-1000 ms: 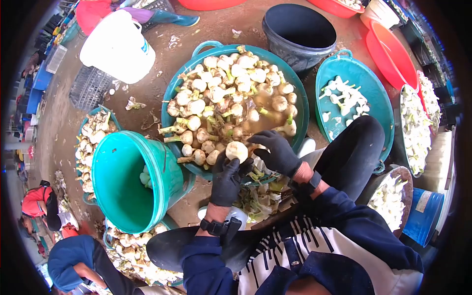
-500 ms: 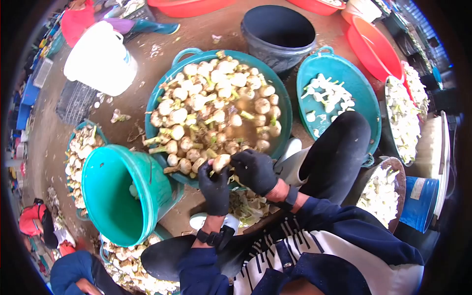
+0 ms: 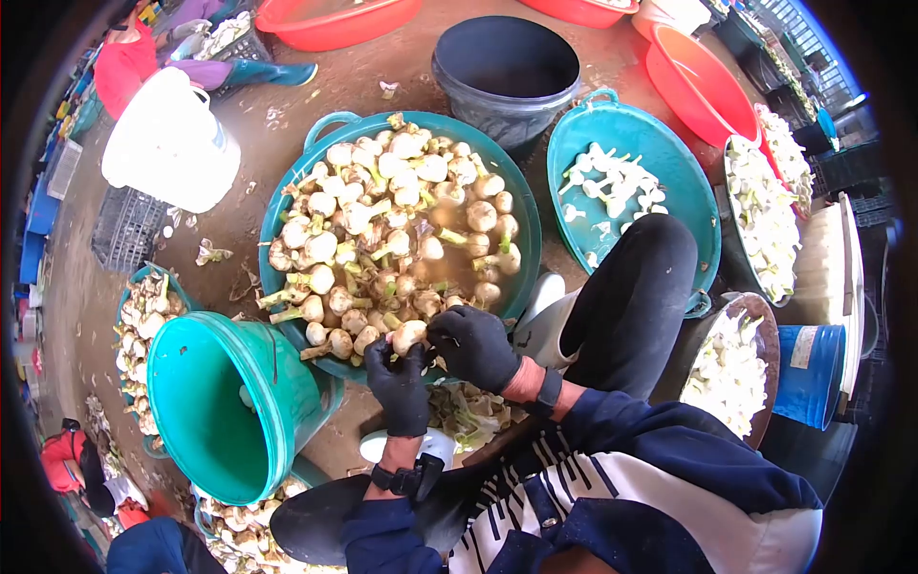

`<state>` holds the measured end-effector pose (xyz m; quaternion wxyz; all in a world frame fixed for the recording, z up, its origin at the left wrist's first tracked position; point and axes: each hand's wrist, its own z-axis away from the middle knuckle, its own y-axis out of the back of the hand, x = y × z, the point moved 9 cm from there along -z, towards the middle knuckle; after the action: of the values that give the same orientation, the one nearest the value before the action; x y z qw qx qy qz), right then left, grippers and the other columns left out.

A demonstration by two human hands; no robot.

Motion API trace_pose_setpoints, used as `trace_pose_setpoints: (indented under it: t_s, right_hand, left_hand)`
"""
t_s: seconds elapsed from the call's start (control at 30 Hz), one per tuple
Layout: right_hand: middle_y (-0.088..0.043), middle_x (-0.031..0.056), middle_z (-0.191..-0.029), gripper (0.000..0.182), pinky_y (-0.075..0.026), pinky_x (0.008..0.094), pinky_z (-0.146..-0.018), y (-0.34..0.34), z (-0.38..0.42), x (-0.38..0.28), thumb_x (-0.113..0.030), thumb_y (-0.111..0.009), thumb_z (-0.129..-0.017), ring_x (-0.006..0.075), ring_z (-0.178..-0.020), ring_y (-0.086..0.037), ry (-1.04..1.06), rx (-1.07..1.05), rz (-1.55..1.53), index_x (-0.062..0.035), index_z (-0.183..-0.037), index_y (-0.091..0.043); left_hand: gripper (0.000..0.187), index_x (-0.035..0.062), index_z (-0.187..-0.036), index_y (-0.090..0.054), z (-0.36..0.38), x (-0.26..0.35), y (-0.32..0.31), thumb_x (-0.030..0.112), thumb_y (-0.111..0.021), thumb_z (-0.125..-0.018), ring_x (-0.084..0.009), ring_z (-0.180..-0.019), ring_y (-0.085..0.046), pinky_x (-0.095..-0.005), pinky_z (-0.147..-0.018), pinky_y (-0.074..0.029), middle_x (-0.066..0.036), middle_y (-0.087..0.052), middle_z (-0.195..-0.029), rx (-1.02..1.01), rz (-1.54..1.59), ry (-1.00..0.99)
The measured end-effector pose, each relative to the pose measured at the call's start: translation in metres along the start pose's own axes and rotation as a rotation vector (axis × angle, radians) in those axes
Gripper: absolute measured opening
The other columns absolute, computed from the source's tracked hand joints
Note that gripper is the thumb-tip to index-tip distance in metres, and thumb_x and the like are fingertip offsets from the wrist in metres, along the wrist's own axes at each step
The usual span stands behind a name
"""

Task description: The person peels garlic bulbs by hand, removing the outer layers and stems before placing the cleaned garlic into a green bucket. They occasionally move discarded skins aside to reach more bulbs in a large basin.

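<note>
My left hand [image 3: 400,387], in a black glove, is closed on a pale garlic bulb [image 3: 410,335] at the near rim of a round teal tub. My right hand [image 3: 475,346], also gloved, is just right of the bulb with its fingers curled in; what they grip, if anything, is hidden. The teal tub [image 3: 532,239] holds many bulbs with green stems in brownish water. Leafy peelings [image 3: 469,413] lie on the ground below my hands.
A tilted green bucket [image 3: 206,402] stands left; a white bucket [image 3: 172,142] and a black tub [image 3: 507,72] stand beyond. A teal basin [image 3: 636,143] with peeled white bulbs is right, near a red basin [image 3: 706,86]. Other people sit at the left edge.
The whole view has shifted, so most things appear farther left. Both hands remain together at the bulb, near the tub's rim.
</note>
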<state>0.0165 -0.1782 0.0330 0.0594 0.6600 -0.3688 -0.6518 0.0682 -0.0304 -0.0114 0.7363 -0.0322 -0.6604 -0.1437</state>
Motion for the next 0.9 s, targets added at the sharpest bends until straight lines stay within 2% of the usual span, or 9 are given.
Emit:
trace_pose_setpoints:
  t_s: [0.23, 0.33, 0.43, 0.53, 0.57, 0.67, 0.7, 0.8, 0.9]
  right_hand:
    - [-0.060, 0.0127, -0.072, 0.008, -0.047, 0.0442, -0.061, 0.002, -0.002, -0.001, -0.011, -0.065, -0.068, 0.0352, -0.069, -0.059, -0.029, -0.018, -0.002, -0.0069, -0.075, -0.063]
    - [-0.061, 0.0138, -0.069, 0.009, -0.049, 0.0400, -0.059, 0.001, -0.003, 0.006, -0.012, -0.064, -0.068, 0.0318, -0.063, -0.061, -0.053, -0.009, -0.044, -0.0050, -0.074, -0.065]
    - [-0.063, 0.0140, -0.064, 0.015, -0.049, 0.0334, -0.057, 0.001, 0.000, 0.026, -0.013, -0.063, -0.070, 0.0221, -0.057, -0.062, -0.304, -0.071, -0.297, -0.0007, -0.076, -0.067]
    - [-0.061, 0.0078, -0.060, 0.015, -0.046, 0.0255, -0.055, -0.001, 0.002, 0.043, -0.009, -0.062, -0.073, 0.0074, -0.057, -0.053, -0.455, -0.115, -0.434, 0.0043, -0.077, -0.067]
    - [-0.061, 0.0061, -0.060, 0.016, -0.046, 0.0259, -0.055, 0.000, 0.003, 0.050, -0.010, -0.062, -0.073, 0.0089, -0.057, -0.055, -0.467, -0.086, -0.480, 0.0051, -0.077, -0.066]
    - [-0.064, 0.0148, -0.063, 0.023, -0.049, 0.0322, -0.060, 0.013, 0.002, 0.089, -0.016, -0.062, -0.072, 0.0174, -0.058, -0.061, -0.513, 0.017, -0.340, 0.0063, -0.078, -0.066]
    - [-0.065, 0.0168, -0.066, 0.022, -0.050, 0.0362, -0.063, 0.017, 0.003, 0.105, -0.015, -0.061, -0.071, 0.0247, -0.061, -0.064, -0.510, 0.024, -0.175, 0.0039, -0.081, -0.067]
    - [-0.065, 0.0168, -0.067, 0.022, -0.051, 0.0387, -0.065, 0.032, -0.003, 0.111, -0.015, -0.061, -0.070, 0.0307, -0.063, -0.065, -0.359, -0.039, 0.094, -0.0001, -0.084, -0.069]
    - [-0.067, 0.0146, -0.095, 0.025, -0.050, 0.0361, -0.082, 0.040, -0.011, 0.075, -0.007, -0.060, -0.072, 0.0297, -0.088, -0.064, -0.111, -0.058, -0.118, -0.0045, -0.095, -0.068]
  left_hand:
    - [0.032, 0.0002, -0.107, -0.051, 0.004, 0.007, -0.002, -0.002, -0.067, -0.079, -0.0147, -0.090, -0.055, -0.0278, -0.076, -0.049, -0.007, -0.056, -0.099, -0.028, -0.077, -0.061]
    - [0.032, 0.0007, -0.106, -0.051, 0.002, 0.005, -0.003, -0.004, -0.066, -0.078, -0.0148, -0.090, -0.056, -0.0284, -0.076, -0.050, -0.008, -0.056, -0.099, -0.063, -0.104, -0.081]
    - [0.031, 0.0010, -0.107, -0.051, -0.003, -0.014, -0.006, -0.005, -0.065, -0.079, -0.0153, -0.091, -0.057, -0.0302, -0.076, -0.053, -0.008, -0.057, -0.099, -0.156, 0.122, 0.047]
    - [0.030, 0.0011, -0.108, -0.052, -0.003, -0.020, -0.014, -0.004, -0.064, -0.081, -0.0146, -0.091, -0.058, -0.0306, -0.074, -0.055, -0.007, -0.058, -0.101, -0.252, 0.364, 0.223]
    - [0.030, 0.0014, -0.109, -0.052, -0.002, -0.017, -0.015, -0.003, -0.064, -0.082, -0.0151, -0.091, -0.059, -0.0311, -0.073, -0.056, -0.007, -0.059, -0.102, -0.278, 0.399, 0.249]
    - [0.035, 0.0027, -0.116, -0.049, 0.006, -0.005, -0.023, 0.004, -0.063, -0.084, -0.0214, -0.092, -0.062, -0.0341, -0.072, -0.057, -0.010, -0.059, -0.108, -0.416, 0.562, 0.296]
    - [0.038, 0.0032, -0.119, -0.048, 0.009, 0.001, -0.025, 0.006, -0.063, -0.085, -0.0243, -0.092, -0.063, -0.0353, -0.072, -0.057, -0.011, -0.059, -0.110, -0.472, 0.627, 0.306]
    - [0.043, 0.0040, -0.123, -0.047, 0.012, 0.007, -0.025, 0.014, -0.065, -0.085, -0.0246, -0.093, -0.062, -0.0344, -0.073, -0.056, -0.010, -0.059, -0.108, -0.510, 0.605, 0.357]
    - [0.044, 0.0040, -0.125, -0.047, 0.007, 0.000, -0.025, 0.017, -0.065, -0.086, -0.0241, -0.093, -0.061, -0.0349, -0.074, -0.055, -0.010, -0.058, -0.109, -0.471, 0.599, 0.398]
